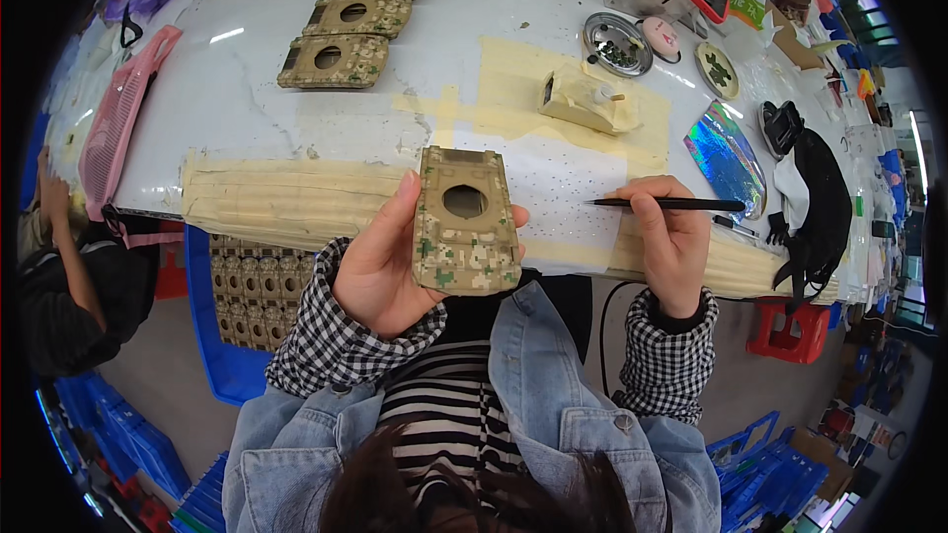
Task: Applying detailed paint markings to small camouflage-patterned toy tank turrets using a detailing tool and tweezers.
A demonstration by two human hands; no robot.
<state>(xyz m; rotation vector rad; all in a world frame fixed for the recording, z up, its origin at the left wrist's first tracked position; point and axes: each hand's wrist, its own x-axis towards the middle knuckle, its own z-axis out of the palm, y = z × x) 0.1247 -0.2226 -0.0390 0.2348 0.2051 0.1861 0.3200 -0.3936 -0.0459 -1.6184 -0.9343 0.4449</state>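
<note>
Your white worktable (247, 89) spread before you. Above its near edge, your left hand (380, 271) cupped a camouflage-painted model hull (466, 222), fingers curled round its left side, thumb at its right. Right of the hull, your right hand (671, 237) pinched a thin black brush (671, 204), tip pointing toward the hull.

The left hand (380, 271) covers the left edge and underside of the camouflage panel (466, 222). At two o'clock, the contents of the round metal dish (616, 43) are too small to tell. At nine o'clock, another person's hand (51, 192) is mostly cut off by the dark rim.
</note>
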